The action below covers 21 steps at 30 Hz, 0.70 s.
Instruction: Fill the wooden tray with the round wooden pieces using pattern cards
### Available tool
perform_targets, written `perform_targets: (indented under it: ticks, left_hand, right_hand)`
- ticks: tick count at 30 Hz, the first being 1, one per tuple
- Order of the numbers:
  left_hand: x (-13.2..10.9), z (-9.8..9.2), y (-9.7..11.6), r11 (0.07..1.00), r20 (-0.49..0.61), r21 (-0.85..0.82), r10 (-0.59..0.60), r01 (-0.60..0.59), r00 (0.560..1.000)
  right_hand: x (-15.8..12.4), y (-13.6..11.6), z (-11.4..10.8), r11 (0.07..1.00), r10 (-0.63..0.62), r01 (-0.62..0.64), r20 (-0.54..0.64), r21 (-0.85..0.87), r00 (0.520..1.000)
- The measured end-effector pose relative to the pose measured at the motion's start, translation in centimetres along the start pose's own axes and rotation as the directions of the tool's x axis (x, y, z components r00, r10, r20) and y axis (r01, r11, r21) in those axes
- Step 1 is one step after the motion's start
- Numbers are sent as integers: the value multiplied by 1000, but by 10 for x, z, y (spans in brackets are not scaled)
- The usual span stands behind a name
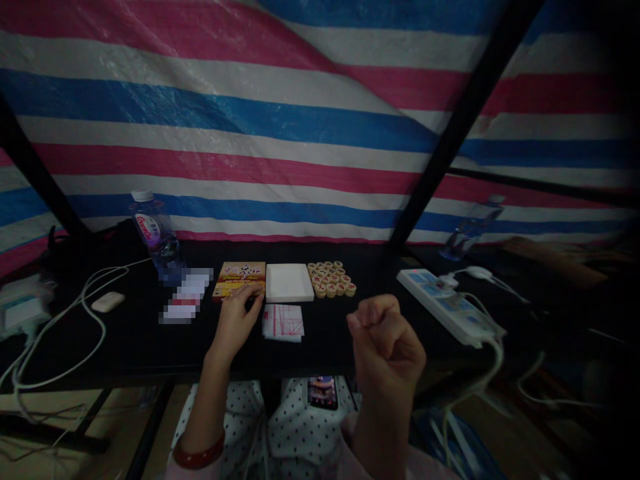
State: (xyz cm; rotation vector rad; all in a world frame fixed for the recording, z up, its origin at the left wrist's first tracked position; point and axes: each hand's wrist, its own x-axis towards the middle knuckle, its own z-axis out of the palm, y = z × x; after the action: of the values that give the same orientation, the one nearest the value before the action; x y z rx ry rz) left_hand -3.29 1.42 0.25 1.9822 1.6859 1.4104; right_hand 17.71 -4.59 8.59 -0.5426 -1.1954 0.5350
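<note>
My left hand [240,310] lies over the lower right part of a yellow and red Chinese chess box lid [239,272]. Its fingers are bent down onto the lid, with a dark gap beside the thumb. Raised in front of the table, my right hand [387,333] is curled into a fist, and nothing shows in it. To the right of the lid is an open white box tray [289,283]. Round wooden chess pieces [331,279] with red characters stand in rows beside that tray. A folded paper sheet with red lines [283,321] lies in front of the tray.
At left stand a water bottle [156,237] and a white earbud-like case [108,302] among white cables [103,327]. A power strip [445,307] lies at right, with another bottle [470,230] behind it. A phone [323,392] rests on my lap. Another person's hand [525,250] is at far right.
</note>
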Motion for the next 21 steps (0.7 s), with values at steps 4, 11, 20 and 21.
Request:
perform_targets:
  ticks: [4,11,20,21]
  left_hand:
    - [1,0,0,1000,11,0,7,-7,1000]
    - [-14,-7,28,995,360,20,82,-96,929]
    - [-51,-3,63,962,660,254,-99,-97,745]
    - [-52,-5,66,959,646,265,-102,-97,757]
  right_hand:
    - [-1,0,0,1000,-9,9,-3,0,1000]
    - [6,16,-11,999,14,-16,-49,-47,999]
    - [14,90,-30,941,131,-139,-47,-307,990]
    - [14,99,-30,926,172,-166,-13,-338,985]
